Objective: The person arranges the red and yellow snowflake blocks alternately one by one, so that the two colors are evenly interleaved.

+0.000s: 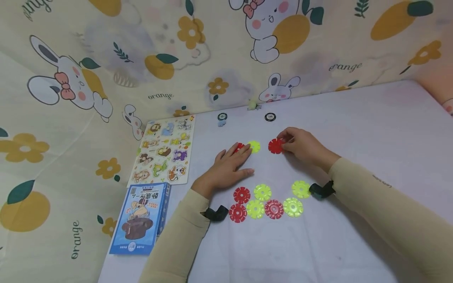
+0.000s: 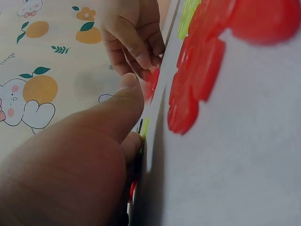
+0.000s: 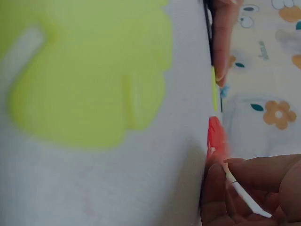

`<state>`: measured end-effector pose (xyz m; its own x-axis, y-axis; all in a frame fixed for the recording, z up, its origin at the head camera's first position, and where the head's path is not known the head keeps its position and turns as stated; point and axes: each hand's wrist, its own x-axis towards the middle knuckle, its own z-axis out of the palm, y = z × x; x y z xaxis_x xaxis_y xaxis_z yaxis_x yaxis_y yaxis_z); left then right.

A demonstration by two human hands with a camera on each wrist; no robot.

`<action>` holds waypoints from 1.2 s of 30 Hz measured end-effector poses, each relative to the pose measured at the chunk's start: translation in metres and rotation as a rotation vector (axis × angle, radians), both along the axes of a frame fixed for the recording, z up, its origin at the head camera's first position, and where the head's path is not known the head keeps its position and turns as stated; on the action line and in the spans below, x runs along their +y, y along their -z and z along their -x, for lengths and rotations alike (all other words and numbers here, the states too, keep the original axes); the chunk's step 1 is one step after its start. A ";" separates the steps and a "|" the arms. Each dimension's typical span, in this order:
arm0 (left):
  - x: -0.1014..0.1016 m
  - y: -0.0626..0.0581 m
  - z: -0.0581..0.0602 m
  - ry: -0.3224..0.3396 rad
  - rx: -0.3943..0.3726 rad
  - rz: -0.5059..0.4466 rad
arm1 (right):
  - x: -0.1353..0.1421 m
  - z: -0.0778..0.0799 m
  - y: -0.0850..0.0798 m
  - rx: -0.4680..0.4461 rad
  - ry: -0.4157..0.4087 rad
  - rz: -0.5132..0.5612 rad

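Observation:
My right hand (image 1: pixel 306 149) pinches the right edge of a red notched plastic disc (image 1: pixel 274 146), low over the white table. In the right wrist view the thumb and fingers meet at that red disc (image 3: pixel 215 139). My left hand (image 1: pixel 226 169) rests flat with its fingers stretched out. Its fingertips lie over another red disc (image 1: pixel 239 146), partly hidden, and reach the edge of a yellow-green disc (image 1: pixel 255 147). Nearer me lie two uneven rows of similar discs, among them a red one (image 1: pixel 242 195) and a yellow-green one (image 1: pixel 262 192).
A blue game box (image 1: pixel 138 220) overlaps the lower end of an animal sticker sheet (image 1: pixel 162 151) at the left. Two black-rimmed chips, one on the left (image 1: pixel 222 116) and one on the right (image 1: pixel 270 117), lie farther back. A patterned cloth (image 1: pixel 226 55) hangs behind the table.

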<state>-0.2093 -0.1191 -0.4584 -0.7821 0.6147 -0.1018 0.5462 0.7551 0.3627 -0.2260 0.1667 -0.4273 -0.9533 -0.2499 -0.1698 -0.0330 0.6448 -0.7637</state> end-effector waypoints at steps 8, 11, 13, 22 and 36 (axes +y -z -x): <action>-0.001 0.002 0.000 -0.001 0.025 0.028 | -0.009 -0.015 -0.003 0.157 -0.320 -0.434; -0.001 0.002 0.001 -0.005 0.029 0.038 | -0.011 -0.022 -0.005 0.177 -0.412 -0.560; -0.001 0.002 0.001 -0.005 0.032 0.042 | -0.012 -0.023 -0.006 0.188 -0.430 -0.583; 0.000 0.006 0.001 0.001 0.039 0.035 | -0.018 -0.015 -0.002 0.167 -0.446 -0.571; 0.001 0.004 0.000 0.010 0.048 0.044 | 0.019 -0.037 -0.015 0.073 -0.210 0.091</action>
<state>-0.2089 -0.1185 -0.4621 -0.7803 0.6187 -0.0914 0.5701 0.7637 0.3028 -0.1895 0.1854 -0.4120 -0.8877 -0.4550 -0.0698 -0.2164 0.5462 -0.8092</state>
